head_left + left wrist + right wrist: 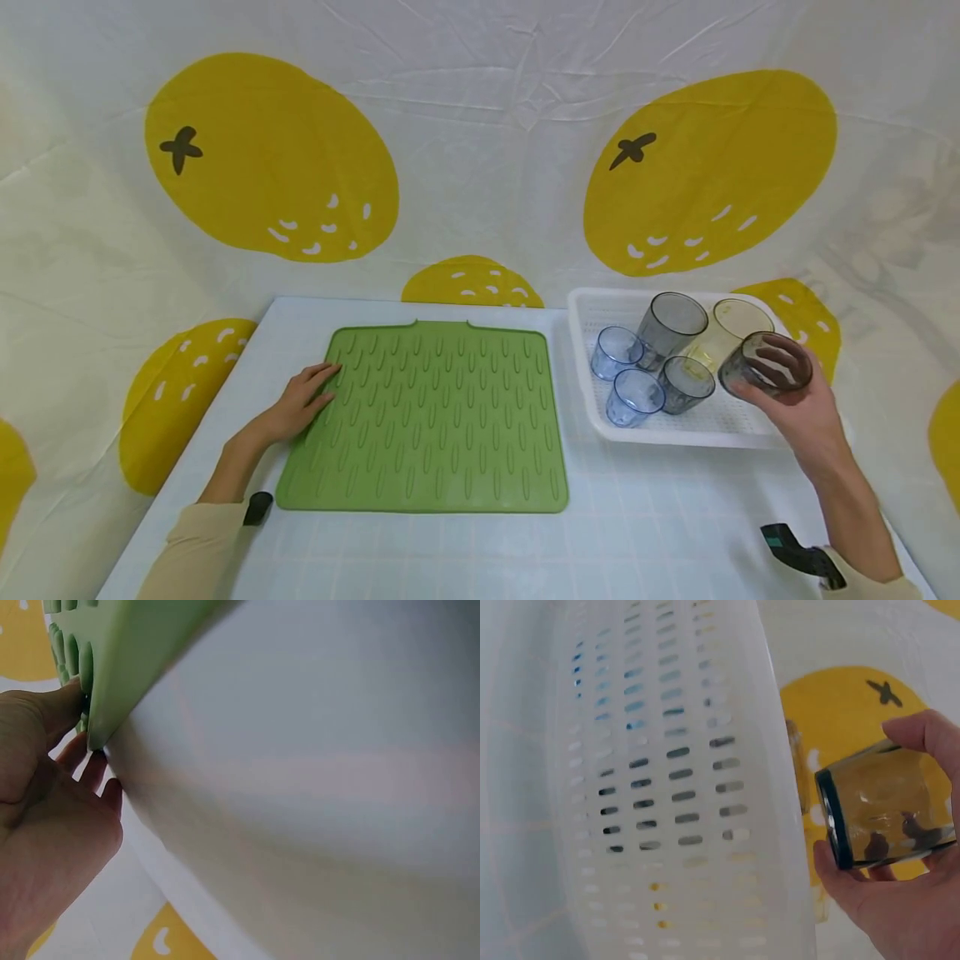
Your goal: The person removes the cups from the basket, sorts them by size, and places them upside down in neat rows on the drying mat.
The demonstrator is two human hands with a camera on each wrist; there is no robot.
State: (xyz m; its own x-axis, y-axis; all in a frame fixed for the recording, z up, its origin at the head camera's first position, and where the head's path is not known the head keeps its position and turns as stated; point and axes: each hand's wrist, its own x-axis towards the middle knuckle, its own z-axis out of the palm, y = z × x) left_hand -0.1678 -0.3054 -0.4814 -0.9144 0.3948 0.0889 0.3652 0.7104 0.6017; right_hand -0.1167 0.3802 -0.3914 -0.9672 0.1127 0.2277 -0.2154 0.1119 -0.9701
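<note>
My right hand [813, 421] grips a dark grey see-through glass [753, 365] above the right end of a white plastic basket [690, 437]. In the right wrist view, thumb and fingers go round the glass [877, 799], which lies sideways there beyond the basket's slotted wall [682, 780]. Still in the basket are two small blue glasses [635, 398], a tall grey glass [675, 321], a short grey glass [687, 386] and a yellowish glass [731, 321]. My left hand [298, 404] rests with extended fingers on the left edge of a green ridged mat [435, 417].
A pale table [465, 554] carries the mat at left of centre and the basket at back right. Behind it hangs a white cloth [480, 183] with big yellow fruit prints. Dark wrist bands [802, 554] sit at both sleeves.
</note>
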